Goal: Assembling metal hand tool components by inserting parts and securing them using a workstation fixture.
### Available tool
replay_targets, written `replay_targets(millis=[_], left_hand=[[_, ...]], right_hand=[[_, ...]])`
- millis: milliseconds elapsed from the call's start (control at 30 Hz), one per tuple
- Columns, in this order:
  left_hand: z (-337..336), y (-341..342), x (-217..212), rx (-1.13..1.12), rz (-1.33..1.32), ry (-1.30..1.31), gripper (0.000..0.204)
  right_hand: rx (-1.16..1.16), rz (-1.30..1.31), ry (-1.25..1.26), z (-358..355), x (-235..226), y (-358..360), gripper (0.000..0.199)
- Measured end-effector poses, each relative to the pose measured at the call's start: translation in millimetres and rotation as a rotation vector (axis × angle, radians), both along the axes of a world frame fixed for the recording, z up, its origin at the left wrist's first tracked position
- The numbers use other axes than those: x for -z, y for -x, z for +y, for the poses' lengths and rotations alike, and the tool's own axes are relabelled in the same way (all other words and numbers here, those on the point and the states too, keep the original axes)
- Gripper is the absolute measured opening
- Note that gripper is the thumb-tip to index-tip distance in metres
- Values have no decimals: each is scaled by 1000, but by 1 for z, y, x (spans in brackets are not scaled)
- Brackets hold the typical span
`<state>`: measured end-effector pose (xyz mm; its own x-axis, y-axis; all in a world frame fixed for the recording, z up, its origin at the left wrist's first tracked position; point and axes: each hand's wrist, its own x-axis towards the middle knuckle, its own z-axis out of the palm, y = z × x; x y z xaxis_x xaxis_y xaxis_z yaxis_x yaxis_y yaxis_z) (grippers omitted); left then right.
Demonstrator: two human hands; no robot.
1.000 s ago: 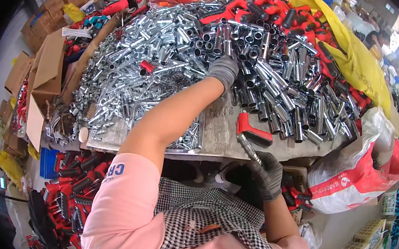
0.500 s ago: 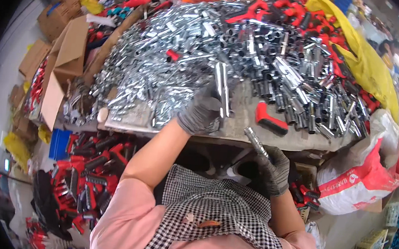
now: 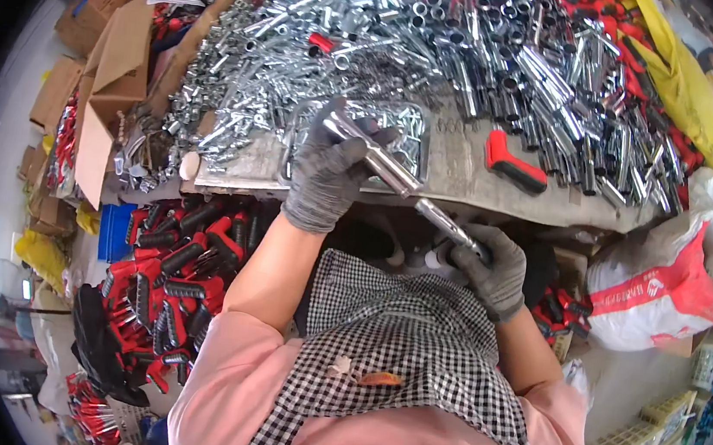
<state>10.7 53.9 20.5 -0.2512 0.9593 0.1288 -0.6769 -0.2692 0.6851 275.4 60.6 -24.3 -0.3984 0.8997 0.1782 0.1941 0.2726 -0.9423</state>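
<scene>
Left grip (image 3: 327, 172) holds tube (image 3: 378, 157) near red-white sack (image 3: 662, 289).

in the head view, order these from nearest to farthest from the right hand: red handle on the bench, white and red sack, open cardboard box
1. Red handle, on the bench just above the right hand.
2. White and red sack, to its right.
3. Open cardboard box, far left.

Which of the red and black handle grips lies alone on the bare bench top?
The red and black handle grip right of the left hand; the other grips lie heaped elsewhere.
</scene>
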Motion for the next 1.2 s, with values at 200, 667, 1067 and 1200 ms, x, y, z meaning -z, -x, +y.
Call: replay_targets(millis=[200, 667, 1067, 1200], left_hand=[[-17, -17, 43, 118, -52, -12, 54], [-56, 2, 22, 277, 1150, 91, 20], [53, 25, -3, 159, 1975, 522, 37], [67, 26, 28, 147, 2247, 554, 42]], right_hand=[[-84, 77, 34, 2, -17, 16, 30], [-427, -239, 120, 7, -13, 48, 67], [-301, -203, 79, 38, 3, 42, 36], [-217, -241, 38, 33, -3, 34, 34]])
